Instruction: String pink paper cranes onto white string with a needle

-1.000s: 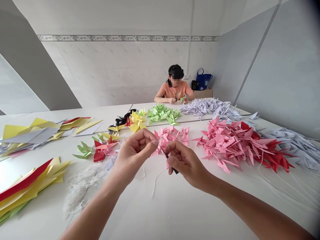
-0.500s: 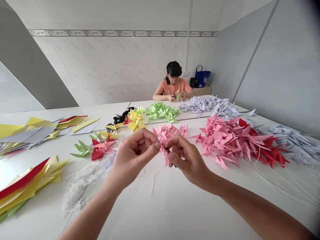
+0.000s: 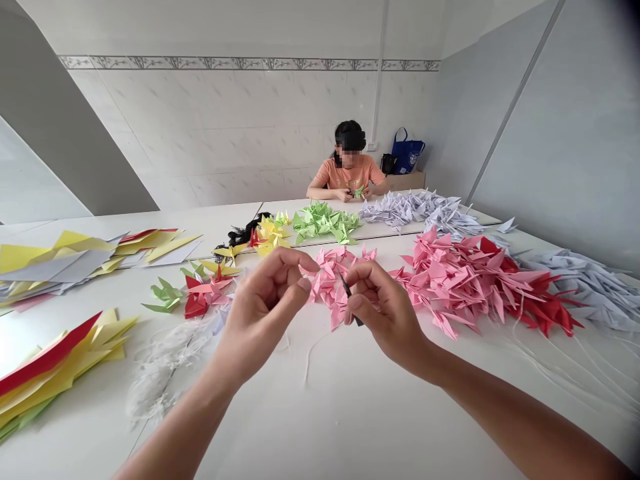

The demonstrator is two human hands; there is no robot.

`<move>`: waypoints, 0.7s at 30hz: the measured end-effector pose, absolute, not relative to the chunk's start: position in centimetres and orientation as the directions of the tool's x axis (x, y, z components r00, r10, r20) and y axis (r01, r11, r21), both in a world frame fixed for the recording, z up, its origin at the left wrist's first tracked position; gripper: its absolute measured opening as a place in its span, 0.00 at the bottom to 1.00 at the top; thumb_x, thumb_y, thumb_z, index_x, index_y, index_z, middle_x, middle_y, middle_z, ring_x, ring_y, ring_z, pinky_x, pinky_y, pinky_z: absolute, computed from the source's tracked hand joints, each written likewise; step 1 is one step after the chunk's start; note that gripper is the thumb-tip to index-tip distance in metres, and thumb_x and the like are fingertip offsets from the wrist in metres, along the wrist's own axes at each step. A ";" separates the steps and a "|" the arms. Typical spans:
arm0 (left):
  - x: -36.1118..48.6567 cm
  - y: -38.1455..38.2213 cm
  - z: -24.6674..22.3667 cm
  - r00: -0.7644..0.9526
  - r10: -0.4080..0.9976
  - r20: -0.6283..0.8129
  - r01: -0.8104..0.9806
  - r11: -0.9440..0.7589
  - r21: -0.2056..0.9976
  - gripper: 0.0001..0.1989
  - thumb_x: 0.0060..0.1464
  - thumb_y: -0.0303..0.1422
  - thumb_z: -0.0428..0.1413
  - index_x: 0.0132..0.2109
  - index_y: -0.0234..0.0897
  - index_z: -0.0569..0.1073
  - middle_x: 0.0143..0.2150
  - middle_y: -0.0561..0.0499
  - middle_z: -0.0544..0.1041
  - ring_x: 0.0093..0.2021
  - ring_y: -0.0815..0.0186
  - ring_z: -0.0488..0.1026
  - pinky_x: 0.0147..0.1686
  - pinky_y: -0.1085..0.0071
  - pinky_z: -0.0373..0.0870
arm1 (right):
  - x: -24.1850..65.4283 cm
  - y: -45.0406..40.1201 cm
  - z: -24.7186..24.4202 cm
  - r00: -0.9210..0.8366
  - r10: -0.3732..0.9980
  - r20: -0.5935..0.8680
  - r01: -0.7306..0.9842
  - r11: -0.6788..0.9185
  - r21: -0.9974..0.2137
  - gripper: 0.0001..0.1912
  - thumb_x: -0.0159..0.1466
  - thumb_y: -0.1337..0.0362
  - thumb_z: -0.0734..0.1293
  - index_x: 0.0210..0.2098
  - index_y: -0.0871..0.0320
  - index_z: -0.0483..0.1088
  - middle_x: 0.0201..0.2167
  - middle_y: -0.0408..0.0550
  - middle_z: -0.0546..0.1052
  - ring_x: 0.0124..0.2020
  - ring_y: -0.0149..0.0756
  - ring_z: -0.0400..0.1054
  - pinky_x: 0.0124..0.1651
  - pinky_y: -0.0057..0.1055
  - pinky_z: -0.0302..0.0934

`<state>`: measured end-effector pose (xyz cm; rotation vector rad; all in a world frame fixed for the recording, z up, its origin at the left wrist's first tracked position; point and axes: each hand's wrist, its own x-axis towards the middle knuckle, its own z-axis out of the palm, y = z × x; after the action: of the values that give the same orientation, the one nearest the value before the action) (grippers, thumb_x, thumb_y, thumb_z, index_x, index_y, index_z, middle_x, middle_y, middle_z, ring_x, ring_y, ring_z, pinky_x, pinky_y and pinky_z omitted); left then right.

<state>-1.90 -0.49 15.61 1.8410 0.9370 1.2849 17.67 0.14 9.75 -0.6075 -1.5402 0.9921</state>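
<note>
My left hand point(image 3: 273, 300) is raised over the table, its thumb and index fingertip apart and the other fingers curled; I see nothing between the tips. My right hand point(image 3: 383, 303) faces it in a pinch around a slim, dark, pointed tool point(image 3: 346, 287), whose tip slants up and left; its exact kind is too small to make out. Behind and between the hands lies a small group of pink folded paper cranes point(image 3: 327, 270). A loose white thread point(image 3: 307, 363) lies on the white table point(image 3: 330, 427) below the hands.
To the right are piles of pink cranes point(image 3: 450, 280), red cranes point(image 3: 550, 303) and pale cranes point(image 3: 595, 287). Farther back lie green cranes point(image 3: 325, 222). Paper sheets point(image 3: 65, 263) and tangled white thread point(image 3: 163, 367) are at left. A person point(image 3: 350, 170) sits across, holding a green crane.
My hands have moved apart. The left thumb and index finger, pinched together before, have separated; the dark tool has shifted slightly right and tilted more upright with the right hand.
</note>
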 end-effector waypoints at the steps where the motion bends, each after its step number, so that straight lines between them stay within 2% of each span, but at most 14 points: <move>1: -1.9 -0.6 15.6 0.256 0.853 0.454 0.160 -0.501 0.850 0.05 0.67 0.30 0.52 0.44 0.43 0.73 0.26 0.58 0.57 0.24 0.71 0.51 0.23 0.72 0.49 | 17.7 0.1 9.7 -0.203 0.819 0.537 -0.145 0.517 -0.844 0.10 0.70 0.55 0.68 0.44 0.53 0.67 0.25 0.35 0.61 0.25 0.27 0.66 0.30 0.25 0.66; 4: -1.8 -0.7 15.8 0.280 0.842 0.461 0.155 -0.514 0.844 0.08 0.66 0.27 0.50 0.46 0.44 0.72 0.28 0.57 0.60 0.25 0.72 0.53 0.23 0.74 0.51 | 17.7 0.0 9.5 -0.175 0.803 0.569 -0.140 0.552 -0.822 0.09 0.70 0.55 0.68 0.45 0.52 0.67 0.25 0.35 0.61 0.25 0.27 0.68 0.30 0.25 0.64; 7: -1.7 -0.7 15.8 0.274 0.841 0.467 0.182 -0.522 0.833 0.08 0.66 0.28 0.50 0.45 0.43 0.72 0.27 0.57 0.60 0.25 0.72 0.55 0.23 0.75 0.52 | 17.7 -0.1 9.3 -0.181 0.773 0.608 -0.115 0.597 -0.794 0.10 0.70 0.55 0.68 0.45 0.52 0.66 0.25 0.36 0.61 0.25 0.28 0.68 0.29 0.25 0.60; 13: -1.6 -0.9 15.7 0.235 0.805 0.545 0.240 -0.591 0.770 0.09 0.62 0.24 0.52 0.44 0.43 0.73 0.28 0.56 0.72 0.31 0.71 0.73 0.27 0.77 0.65 | 17.6 -0.1 9.4 -0.236 0.756 0.611 -0.071 0.614 -0.786 0.10 0.70 0.55 0.68 0.44 0.52 0.66 0.25 0.36 0.60 0.24 0.27 0.60 0.29 0.26 0.54; 17: -1.4 -1.1 15.6 0.161 0.758 0.632 0.320 -0.646 0.693 0.10 0.61 0.22 0.53 0.44 0.43 0.73 0.29 0.57 0.74 0.30 0.72 0.75 0.25 0.78 0.66 | 17.4 -0.3 9.5 -0.330 0.759 0.562 -0.019 0.590 -0.807 0.10 0.69 0.56 0.69 0.44 0.53 0.66 0.24 0.35 0.59 0.24 0.26 0.54 0.27 0.24 0.50; 21: -1.4 -1.1 15.4 0.161 0.719 0.676 0.349 -0.682 0.643 0.10 0.61 0.22 0.52 0.44 0.42 0.72 0.31 0.56 0.75 0.31 0.71 0.76 0.24 0.78 0.65 | 17.1 -0.6 9.5 -0.354 0.763 0.541 0.032 0.588 -0.808 0.09 0.69 0.58 0.69 0.43 0.53 0.65 0.24 0.34 0.58 0.24 0.26 0.51 0.26 0.23 0.47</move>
<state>-1.40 -1.13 15.42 2.1071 1.0206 1.5288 17.14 -0.60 9.48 -0.6512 -1.7829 0.8830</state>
